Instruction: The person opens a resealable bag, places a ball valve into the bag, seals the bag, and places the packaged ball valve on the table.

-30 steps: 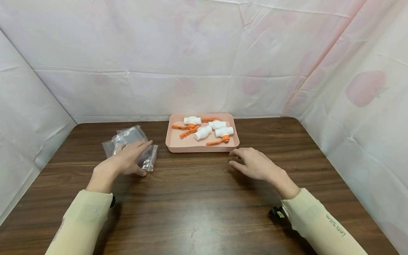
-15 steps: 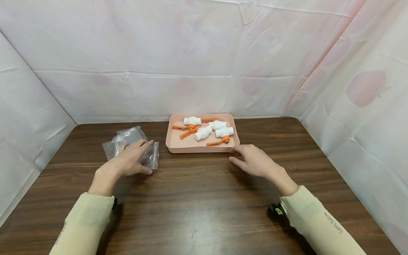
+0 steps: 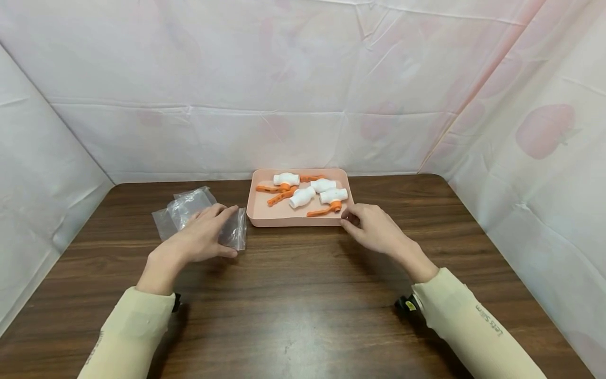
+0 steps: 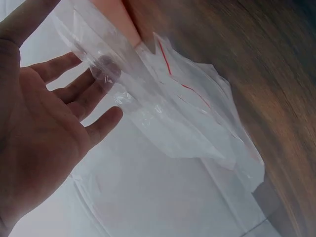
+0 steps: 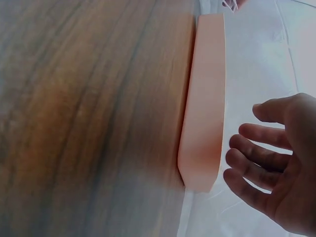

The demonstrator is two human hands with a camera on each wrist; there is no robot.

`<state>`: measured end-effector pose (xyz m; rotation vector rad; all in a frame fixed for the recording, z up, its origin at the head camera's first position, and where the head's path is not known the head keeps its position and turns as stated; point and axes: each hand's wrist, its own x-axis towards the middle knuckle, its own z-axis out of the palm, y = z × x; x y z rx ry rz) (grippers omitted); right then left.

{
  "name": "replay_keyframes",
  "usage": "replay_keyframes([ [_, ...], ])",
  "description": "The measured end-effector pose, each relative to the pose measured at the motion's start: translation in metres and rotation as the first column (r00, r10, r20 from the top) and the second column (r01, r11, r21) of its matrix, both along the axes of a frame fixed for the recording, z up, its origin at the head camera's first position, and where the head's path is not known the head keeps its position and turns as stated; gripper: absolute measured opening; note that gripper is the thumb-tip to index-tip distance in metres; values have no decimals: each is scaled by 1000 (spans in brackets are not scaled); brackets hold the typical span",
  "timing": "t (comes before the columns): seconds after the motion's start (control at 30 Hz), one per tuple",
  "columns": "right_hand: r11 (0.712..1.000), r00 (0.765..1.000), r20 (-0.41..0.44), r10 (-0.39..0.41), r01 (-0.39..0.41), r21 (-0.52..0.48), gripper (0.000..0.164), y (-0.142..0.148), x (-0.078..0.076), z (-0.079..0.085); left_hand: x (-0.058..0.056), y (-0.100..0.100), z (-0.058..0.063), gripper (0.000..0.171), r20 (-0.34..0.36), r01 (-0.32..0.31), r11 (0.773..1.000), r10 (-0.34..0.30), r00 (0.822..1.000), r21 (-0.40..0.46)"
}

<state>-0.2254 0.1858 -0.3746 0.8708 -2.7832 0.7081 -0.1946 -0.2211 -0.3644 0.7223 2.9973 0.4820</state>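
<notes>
My left hand [image 3: 201, 237] lies over a small pile of clear zip bags [image 3: 189, 201], its fingers spread. One zip bag [image 3: 240, 231] sticks out to the right from under that hand. In the left wrist view the fingertips touch the crinkled plastic bag [image 4: 163, 118], which has a red line along it. At the tray's front right corner is my right hand [image 3: 376, 226], fingers loosely bent and nothing in them. The pink tray [image 3: 298, 222] holds several white ball valves [image 3: 303, 197] with orange lever handles [image 3: 321, 212].
A dark wood-grain table [image 3: 293, 305] carries everything. Behind the tray hangs a pale curtain [image 3: 227, 105] with faint pink prints, and further curtains close off both sides.
My left hand has moved right, and the bag under it has slid right toward the tray. My right hand has come slightly forward to the tray's corner. The valves have stayed put.
</notes>
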Motion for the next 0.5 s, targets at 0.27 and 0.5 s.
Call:
replay_keyframes([
  [0.27, 1000, 998, -61, -14, 13, -15, 14, -9, -9, 6, 1, 14, -2, 99, -42, 45, 999, -45, 998, -14],
  [0.5, 1000, 999, -52, -1, 2, 19, 23, -14, -26, 8, 3, 25, -1, 101, -50, 70, 997, -70, 996, -17],
])
